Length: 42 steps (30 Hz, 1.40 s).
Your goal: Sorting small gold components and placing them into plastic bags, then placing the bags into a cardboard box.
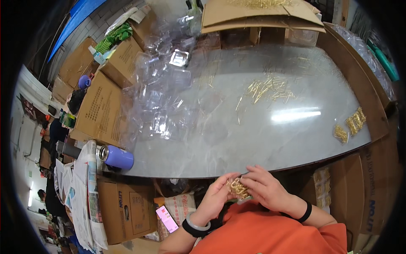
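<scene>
Close to my body, just off the table's near edge, both hands hold a small clear plastic box filled with gold metal pieces (239, 189). My left hand (215, 195) wraps its left side, thumb and fingers closed on it. My right hand (267, 189) has its fingers bent over the right and top of the box, so part of the box is hidden. Farther off on the tabletop lies a loose scatter of thin gold metal pieces (270, 89). Several filled packs of gold pieces (356, 121) sit at the table's right edge.
Many empty clear plastic boxes (165, 93) are heaped on the left of the grey table (237, 148). A purple bottle (118, 157) stands at its near-left corner. Cardboard boxes (99, 110) border the left; a cardboard sheet (262, 17) covers the back. A lit phone (167, 219) rests below the table.
</scene>
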{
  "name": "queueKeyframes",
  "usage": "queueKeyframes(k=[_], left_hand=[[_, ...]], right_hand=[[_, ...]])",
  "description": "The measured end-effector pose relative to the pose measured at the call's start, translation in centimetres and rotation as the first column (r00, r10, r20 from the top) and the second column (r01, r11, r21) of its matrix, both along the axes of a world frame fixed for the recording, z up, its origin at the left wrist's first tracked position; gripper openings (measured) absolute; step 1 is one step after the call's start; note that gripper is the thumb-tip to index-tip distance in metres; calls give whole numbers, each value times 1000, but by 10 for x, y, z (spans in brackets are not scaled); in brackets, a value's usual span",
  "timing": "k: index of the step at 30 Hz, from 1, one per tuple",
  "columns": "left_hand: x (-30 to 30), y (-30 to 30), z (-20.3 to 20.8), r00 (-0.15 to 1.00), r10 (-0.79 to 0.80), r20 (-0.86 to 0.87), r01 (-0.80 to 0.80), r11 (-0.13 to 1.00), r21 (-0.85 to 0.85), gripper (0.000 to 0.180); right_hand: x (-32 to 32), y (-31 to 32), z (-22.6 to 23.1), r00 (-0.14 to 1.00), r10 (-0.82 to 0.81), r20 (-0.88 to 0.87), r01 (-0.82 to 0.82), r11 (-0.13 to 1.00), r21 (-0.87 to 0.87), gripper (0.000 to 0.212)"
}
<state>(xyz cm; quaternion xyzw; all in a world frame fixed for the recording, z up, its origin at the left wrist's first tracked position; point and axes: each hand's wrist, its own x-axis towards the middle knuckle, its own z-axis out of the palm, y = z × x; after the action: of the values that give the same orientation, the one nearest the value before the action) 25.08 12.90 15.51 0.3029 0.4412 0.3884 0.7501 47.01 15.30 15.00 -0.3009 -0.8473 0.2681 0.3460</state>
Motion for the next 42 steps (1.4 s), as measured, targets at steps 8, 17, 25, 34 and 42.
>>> queueKeyframes(k=[8, 17, 25, 34, 42], left_hand=[[28, 86, -21, 737, 383, -557, 189, 675, 713, 32], [16, 77, -16, 506, 343, -791, 665, 430, 611, 74], [29, 85, -16, 529, 411, -743, 666, 342, 663, 73], [41, 83, -14, 468, 432, -771, 714, 330, 618, 66], [38, 83, -24, 566, 425, -707, 603, 371, 706, 67]], right_hand=[[-10, 47, -13, 927, -371, -62, 376, 921, 105, 32], [2, 58, 0, 967, -244, -68, 236, 965, -113, 60], [44, 54, 9, 938, -328, 107, 333, 943, -26, 71], [48, 59, 3, 905, -426, -21, 406, 876, -259, 28], [37, 69, 1, 921, -389, -12, 386, 918, -88, 17]])
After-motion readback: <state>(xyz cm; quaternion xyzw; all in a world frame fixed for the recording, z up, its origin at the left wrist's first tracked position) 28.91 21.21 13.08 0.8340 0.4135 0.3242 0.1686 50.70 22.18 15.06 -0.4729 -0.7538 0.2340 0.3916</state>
